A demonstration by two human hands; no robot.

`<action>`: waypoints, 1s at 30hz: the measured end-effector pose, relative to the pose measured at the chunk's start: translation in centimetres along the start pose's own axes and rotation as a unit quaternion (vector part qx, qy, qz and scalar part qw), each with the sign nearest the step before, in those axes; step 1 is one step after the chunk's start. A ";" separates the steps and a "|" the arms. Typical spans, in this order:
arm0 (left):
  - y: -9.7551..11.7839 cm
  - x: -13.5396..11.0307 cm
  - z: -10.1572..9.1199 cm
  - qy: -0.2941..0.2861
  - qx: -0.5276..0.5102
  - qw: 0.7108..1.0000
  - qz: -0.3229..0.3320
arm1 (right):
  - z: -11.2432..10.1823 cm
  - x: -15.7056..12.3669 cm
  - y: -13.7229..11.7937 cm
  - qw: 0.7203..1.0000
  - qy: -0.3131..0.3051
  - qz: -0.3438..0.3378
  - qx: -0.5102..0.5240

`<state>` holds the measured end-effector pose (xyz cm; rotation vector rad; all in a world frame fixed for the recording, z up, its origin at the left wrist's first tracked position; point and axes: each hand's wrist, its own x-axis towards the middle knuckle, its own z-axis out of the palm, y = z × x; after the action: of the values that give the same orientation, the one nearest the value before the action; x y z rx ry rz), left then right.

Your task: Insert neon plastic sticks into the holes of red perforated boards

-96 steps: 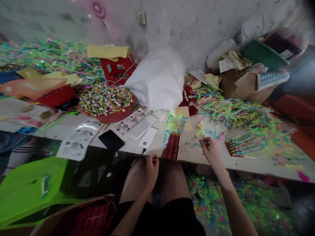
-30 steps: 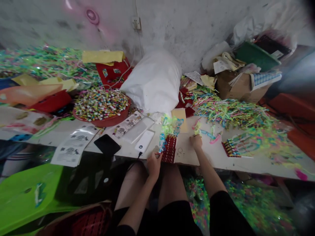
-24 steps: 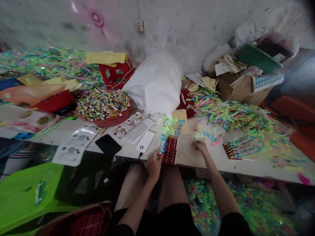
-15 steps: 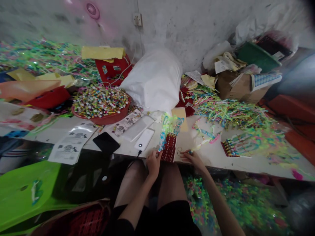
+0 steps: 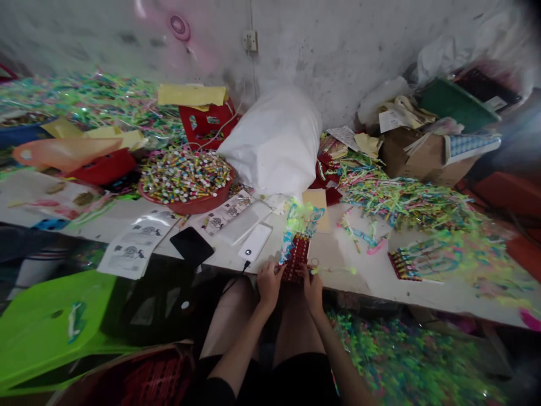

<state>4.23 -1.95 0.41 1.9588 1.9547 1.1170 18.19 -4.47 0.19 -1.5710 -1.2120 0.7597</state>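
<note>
A dark red, patterned strip-like board [image 5: 299, 251] lies near the table's front edge. Blue, yellow and green plastic pieces [image 5: 304, 214] are gathered along its far end and left side. My left hand [image 5: 269, 285] is closed at the board's left edge, its fingertips pinching that edge. At the right edge, my right hand [image 5: 313, 290] is closed with its fingertips together. From it a thin pale yellow-green strand [image 5: 338, 270] trails to the right across the table. Fine detail between the fingertips is too small to make out.
A red basin [image 5: 186, 206] of small coloured sticks stands left of a big white sack [image 5: 274, 144]. A white power bank [image 5: 255, 242] and black phone [image 5: 191, 246] lie left. Colourful strands [image 5: 406, 200] are heaped right, near another filled board [image 5: 397, 265].
My right hand has moved left from the bare tabletop to the red board's right edge, with the yellow-green strand trailing. My left hand stays at the board. The whole view has shifted slightly.
</note>
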 end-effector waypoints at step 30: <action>-1.7 -1.3 -2.8 -0.083 -0.154 0.985 0.000 | 3.0 0.2 -3.2 0.997 -0.052 -0.026 -0.043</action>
<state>1.33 -4.02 0.88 1.8219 1.5909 1.1362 14.51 -3.27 2.27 -1.5789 -1.3710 0.7723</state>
